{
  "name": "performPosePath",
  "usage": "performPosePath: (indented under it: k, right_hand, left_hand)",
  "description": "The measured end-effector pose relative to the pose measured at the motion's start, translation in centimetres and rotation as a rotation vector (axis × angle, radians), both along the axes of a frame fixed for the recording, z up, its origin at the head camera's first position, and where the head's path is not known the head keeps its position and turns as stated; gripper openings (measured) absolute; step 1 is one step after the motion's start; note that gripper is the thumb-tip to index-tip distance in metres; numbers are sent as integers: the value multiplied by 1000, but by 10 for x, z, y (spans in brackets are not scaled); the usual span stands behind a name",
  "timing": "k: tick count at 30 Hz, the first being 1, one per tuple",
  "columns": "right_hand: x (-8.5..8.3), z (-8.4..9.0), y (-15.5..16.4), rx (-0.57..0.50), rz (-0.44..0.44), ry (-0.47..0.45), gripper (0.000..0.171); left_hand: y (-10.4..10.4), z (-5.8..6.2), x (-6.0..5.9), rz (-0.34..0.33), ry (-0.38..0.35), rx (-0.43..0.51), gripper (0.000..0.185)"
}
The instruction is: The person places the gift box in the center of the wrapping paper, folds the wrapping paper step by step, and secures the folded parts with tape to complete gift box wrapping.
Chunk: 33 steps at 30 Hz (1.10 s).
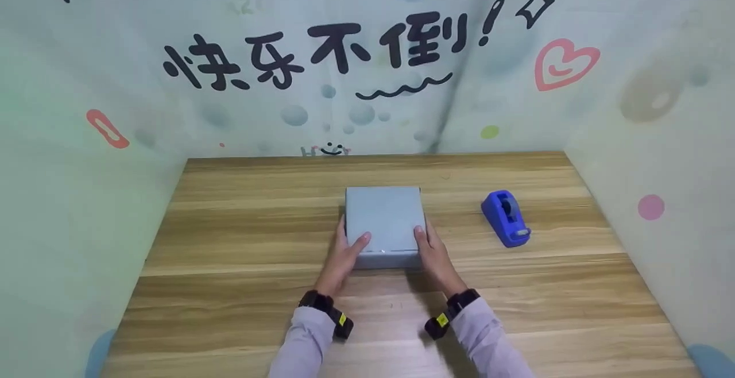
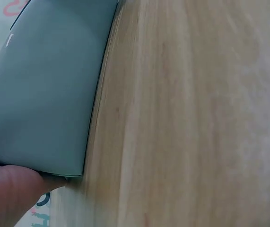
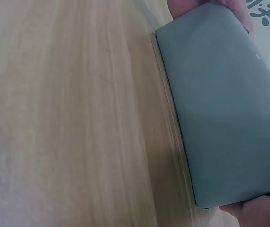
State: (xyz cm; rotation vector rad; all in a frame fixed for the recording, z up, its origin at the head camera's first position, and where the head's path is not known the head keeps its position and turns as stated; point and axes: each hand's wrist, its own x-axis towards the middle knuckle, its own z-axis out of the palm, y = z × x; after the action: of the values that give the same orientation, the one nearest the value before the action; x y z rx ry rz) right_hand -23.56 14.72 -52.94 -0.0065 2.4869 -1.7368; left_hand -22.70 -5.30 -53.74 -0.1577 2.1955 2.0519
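A square grey-blue box (image 1: 383,217) with its lid down is at the middle of the wooden table. My left hand (image 1: 343,257) grips its left side, thumb over the top near the front corner. On the opposite side my right hand (image 1: 436,256) holds it the same way, thumb on the top edge. In the left wrist view the front face of the box (image 2: 49,90) is close, with part of the left hand (image 2: 12,194) at its lower corner. The right wrist view shows the box (image 3: 224,109) between both hands; the fingers under its sides are mostly hidden.
A blue tape dispenser (image 1: 506,218) stands on the table to the right of the box. The wooden table (image 1: 241,217) reaches back to a printed cloth wall (image 1: 258,119), and similar cloth walls stand at both sides.
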Motion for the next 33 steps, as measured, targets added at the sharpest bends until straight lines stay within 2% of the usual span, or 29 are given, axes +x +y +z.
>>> performPosePath:
  k: [12, 17, 21, 27, 28, 33]
  right_hand:
    - [0, 0, 3, 15, 1, -26, 60]
    - [-1, 0, 5, 26, 9, -24, 60]
    - [-1, 0, 5, 24, 9, -24, 60]
    - [2, -1, 3, 13, -7, -50, 61]
    - [5, 4, 2, 5, -4, -60, 60]
    - [6, 2, 0, 9, 0, -63, 59]
  left_hand:
    - [2, 0, -2, -3, 9, -21, 87]
    - [2, 1, -3, -25, -1, -14, 86]
    - [2, 14, 2, -29, -21, 8, 83]
    - [3, 34, 15, -39, -37, -3, 78]
    - [2, 34, 16, -41, -35, -2, 79]
    - [0, 7, 5, -24, 1, -12, 84]
